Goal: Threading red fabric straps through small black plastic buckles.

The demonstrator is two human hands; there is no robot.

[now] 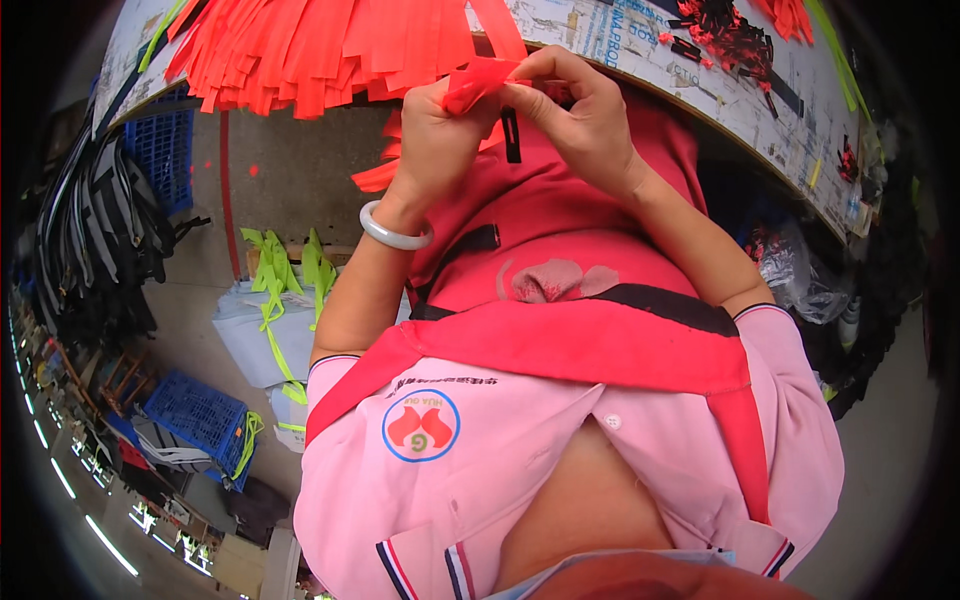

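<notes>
My left hand point(437, 140), with a pale bangle point(396, 228) on its wrist, is closed around a red fabric strip point(474, 84). Thumb and forefinger of my right hand point(580, 122) pinch the same strip at its right end, so the two hands nearly meet at the table's edge. A narrow black piece with a slit point(513, 136) hangs just below the fingers; how it joins the strip is hidden. Beside my left hand, a thick bundle of red strips point(300, 50) drapes over the table edge. More red strip ends point(376, 178) hang behind my left wrist.
The worktable point(620, 45) has a scuffed, printed covering. Small black and red pieces point(725, 45) lie in a pile on its right. Black straps point(100, 220) hang at left near a blue crate point(160, 150). Yellow-green strips point(272, 270) lie over pale sheets on the floor.
</notes>
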